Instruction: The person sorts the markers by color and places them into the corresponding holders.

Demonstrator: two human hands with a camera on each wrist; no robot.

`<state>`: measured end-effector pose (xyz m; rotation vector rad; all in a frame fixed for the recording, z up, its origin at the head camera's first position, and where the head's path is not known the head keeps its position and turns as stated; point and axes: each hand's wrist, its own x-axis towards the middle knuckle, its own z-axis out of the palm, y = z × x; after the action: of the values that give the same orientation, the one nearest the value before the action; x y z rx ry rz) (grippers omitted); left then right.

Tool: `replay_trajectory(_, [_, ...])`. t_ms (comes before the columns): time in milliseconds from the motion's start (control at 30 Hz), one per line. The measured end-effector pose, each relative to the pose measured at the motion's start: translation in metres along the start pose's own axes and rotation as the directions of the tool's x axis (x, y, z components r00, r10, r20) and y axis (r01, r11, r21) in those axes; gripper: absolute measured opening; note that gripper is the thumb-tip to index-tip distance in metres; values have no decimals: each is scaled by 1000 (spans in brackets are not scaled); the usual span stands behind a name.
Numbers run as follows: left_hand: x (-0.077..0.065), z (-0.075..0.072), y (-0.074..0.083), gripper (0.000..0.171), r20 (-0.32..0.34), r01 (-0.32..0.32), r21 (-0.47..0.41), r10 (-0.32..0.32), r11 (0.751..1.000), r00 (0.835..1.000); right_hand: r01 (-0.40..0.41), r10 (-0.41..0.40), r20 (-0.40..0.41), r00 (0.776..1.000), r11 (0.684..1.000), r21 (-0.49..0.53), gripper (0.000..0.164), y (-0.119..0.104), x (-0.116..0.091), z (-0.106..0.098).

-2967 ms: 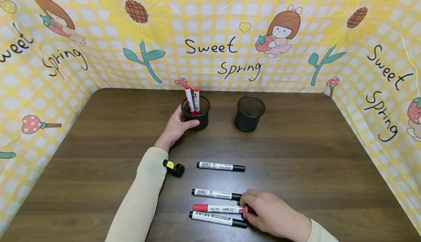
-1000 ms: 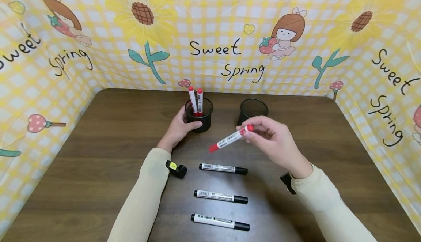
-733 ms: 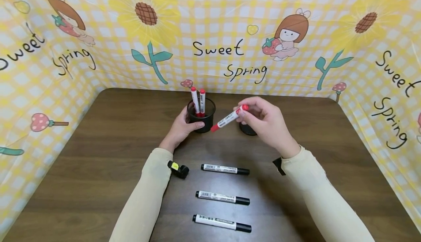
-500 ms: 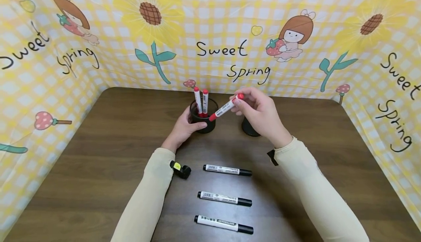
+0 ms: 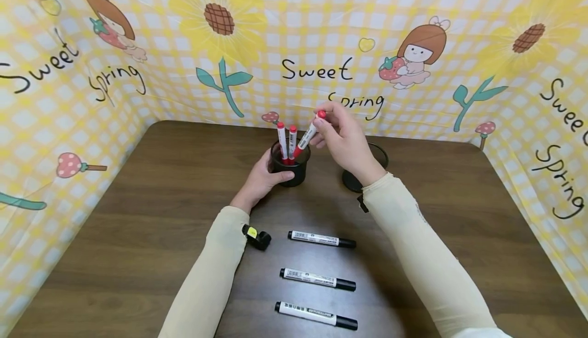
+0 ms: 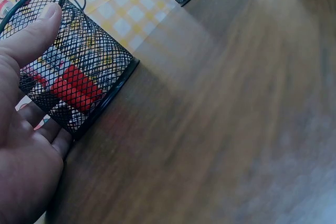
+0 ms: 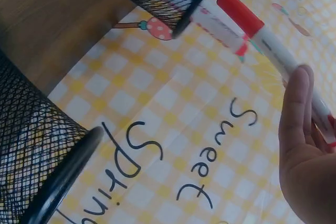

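My left hand [image 5: 263,179] grips a black mesh pen cup [image 6: 100,51] at the back of the table, thumb on the near side. Two red-capped markers [image 5: 282,141] stand in that cup, their red ends showing through the mesh in the left wrist view. In my right hand [image 5: 344,139] a third red marker [image 5: 308,137] is pinched near its upper end. It tilts down to the left, its red cap over the cup's mouth in the head view. The right wrist view shows this red cap [image 7: 240,13] close to the cup's rim.
A second mesh cup [image 5: 378,154] stands to the right, partly hidden behind my right hand and wrist. Three black markers [image 5: 321,239] lie in separate rows on the wooden table [image 5: 138,215] nearer to me. A yellow checked cloth [image 5: 303,31] rises behind the table.
My right hand has picked the red marker up from among the black ones and carried it up and left to the left-hand cup. My left hand keeps its grip on that cup.
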<state>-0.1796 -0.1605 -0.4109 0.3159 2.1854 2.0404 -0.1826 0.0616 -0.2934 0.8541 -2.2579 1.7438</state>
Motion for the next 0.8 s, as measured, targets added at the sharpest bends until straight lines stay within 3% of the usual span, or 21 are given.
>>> replay_trajectory(333, [1,-1,-3,84,-2,-2,9,2,1000,1000,-32,25,-51,998,991,-132,31,19,5,7])
replay_trajectory(800, [1,-1,-1,85,2,1,7,-1,1000,1000,-107,111,9,994,973,-206,42,32,9,10])
